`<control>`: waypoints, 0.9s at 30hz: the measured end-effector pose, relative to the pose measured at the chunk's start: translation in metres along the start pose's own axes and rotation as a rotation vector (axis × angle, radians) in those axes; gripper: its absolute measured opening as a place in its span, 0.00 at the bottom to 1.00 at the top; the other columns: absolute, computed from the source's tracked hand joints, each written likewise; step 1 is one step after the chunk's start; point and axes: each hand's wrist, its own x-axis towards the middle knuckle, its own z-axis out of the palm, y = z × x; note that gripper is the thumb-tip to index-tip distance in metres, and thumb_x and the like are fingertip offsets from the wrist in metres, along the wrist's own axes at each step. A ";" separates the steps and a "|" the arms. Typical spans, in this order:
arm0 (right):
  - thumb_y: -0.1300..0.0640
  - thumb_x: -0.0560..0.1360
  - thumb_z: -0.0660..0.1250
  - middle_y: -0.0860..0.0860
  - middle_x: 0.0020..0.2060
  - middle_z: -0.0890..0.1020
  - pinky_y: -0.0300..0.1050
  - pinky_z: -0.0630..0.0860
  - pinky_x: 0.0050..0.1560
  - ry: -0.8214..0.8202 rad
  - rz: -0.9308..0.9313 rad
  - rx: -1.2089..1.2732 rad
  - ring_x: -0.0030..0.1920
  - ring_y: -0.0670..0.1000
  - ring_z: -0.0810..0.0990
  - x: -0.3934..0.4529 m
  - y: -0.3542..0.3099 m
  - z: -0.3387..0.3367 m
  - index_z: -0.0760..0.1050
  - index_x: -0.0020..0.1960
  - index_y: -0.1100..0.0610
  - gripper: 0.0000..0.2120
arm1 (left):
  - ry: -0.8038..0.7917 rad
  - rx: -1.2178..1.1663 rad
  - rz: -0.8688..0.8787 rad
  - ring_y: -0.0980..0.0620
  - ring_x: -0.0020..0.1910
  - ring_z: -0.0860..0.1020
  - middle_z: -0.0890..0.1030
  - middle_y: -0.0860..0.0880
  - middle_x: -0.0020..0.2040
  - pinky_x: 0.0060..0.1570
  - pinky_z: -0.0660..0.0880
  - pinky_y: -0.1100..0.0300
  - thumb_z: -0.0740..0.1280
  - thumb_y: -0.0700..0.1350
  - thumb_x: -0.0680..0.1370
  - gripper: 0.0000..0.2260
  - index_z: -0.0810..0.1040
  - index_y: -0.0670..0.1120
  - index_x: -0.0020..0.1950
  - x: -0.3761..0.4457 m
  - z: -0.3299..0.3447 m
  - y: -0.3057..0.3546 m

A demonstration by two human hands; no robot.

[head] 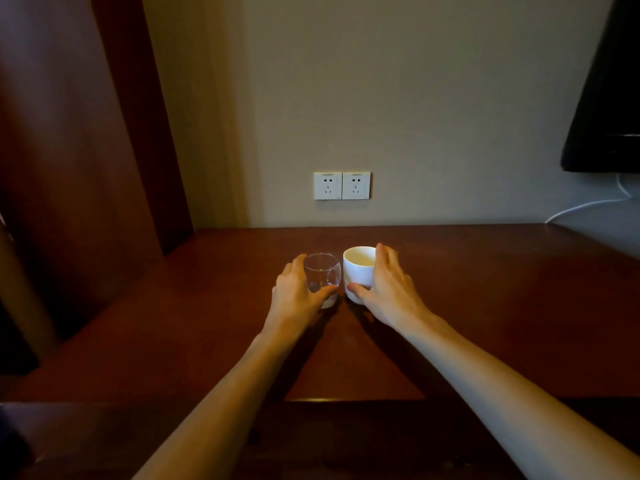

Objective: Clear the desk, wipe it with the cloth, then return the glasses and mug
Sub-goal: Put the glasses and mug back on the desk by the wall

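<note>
The desk point(485, 306) carries both vessels side by side, nearly touching. The right hand point(388, 289) wraps the white mug point(358, 271), thumb low in front; the left hand point(294, 296) cups the clear glass point(322, 271). Lift each straight up, keeping them apart so they don't clink.

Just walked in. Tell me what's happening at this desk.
A person is reaching forward with both hands over a dark wooden desk. The left hand grips a clear glass, and the right hand holds a white mug beside it. Both vessels stand upright, close together, near the wall with its twin sockets. No cloth is in view, so I can't tell whether they are being removed or returned.
</note>
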 end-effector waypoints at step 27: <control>0.40 0.70 0.79 0.57 0.69 0.66 0.50 0.74 0.59 0.150 0.117 -0.068 0.67 0.63 0.73 0.337 0.055 0.106 0.66 0.73 0.62 0.43 | 0.117 0.001 0.017 0.40 0.57 0.80 0.81 0.42 0.58 0.57 0.79 0.43 0.77 0.56 0.73 0.31 0.69 0.44 0.70 0.301 0.175 -0.062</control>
